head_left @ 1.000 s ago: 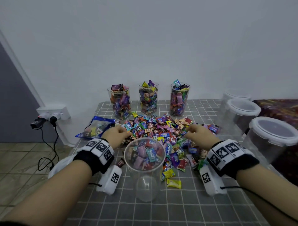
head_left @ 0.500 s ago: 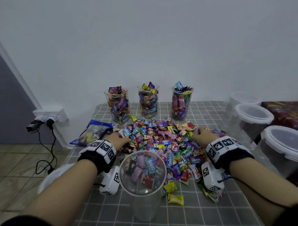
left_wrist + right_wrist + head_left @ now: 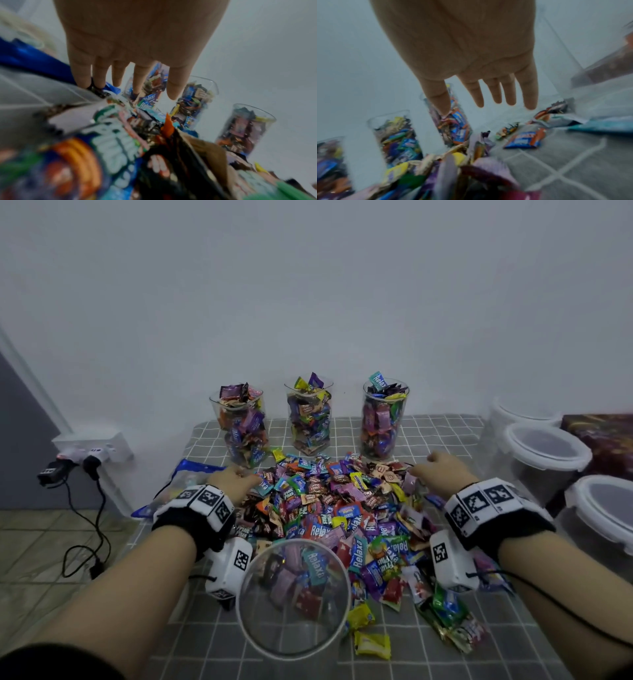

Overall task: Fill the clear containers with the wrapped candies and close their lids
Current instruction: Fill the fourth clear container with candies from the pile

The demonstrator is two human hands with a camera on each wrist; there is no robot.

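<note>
Filling partway: three tall clear candy-packed glasses [image 3: 310, 416] behind the multicoloured wrapped-candy heap [image 3: 329, 508], lidless; nearest clear glass [image 3: 294, 597] part-full. Left hand [image 3: 233, 481], right hand [image 3: 440, 474] flank heap, grips spread, empty.

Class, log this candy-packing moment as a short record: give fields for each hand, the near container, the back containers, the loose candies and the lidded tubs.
left hand: fingers straight, at the left edge of the pile, holding nothing
right hand: fingers spread, at the right edge of the pile, holding nothing
near container: lidless, partly filled
back containers: three in a row by the wall, heaped to the rim, no lids on
candy pile: loose on the checked cloth between the hands
lidded tubs: at the right, lids on; contents unclear
</note>
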